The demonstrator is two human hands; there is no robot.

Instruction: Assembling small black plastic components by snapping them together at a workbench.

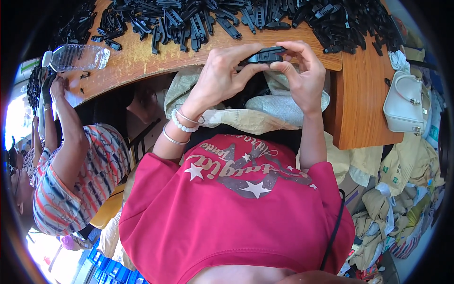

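Between my two hands is a small black plastic part [266, 57], held level just off the near edge of the wooden table. My left hand [226, 71] pinches its left end between thumb and fingers. At its right end, the thumb and forefinger of my right hand [302, 71] close on the same part. Its exact kind cannot be made out. Beyond my hands lies a heap of similar long black plastic parts [196, 28] on the table [142, 57]. Bracelets circle my left wrist.
A clear plastic bottle [78, 57] lies on the table at the left. Nearby a co-worker [85, 161] in a patterned shirt works. More black parts [350, 28] pile up at the right. A white handbag [404, 102] sits beside the table, above crumpled sacks [392, 208]. Below my hands hangs a pale woven sack [255, 118].
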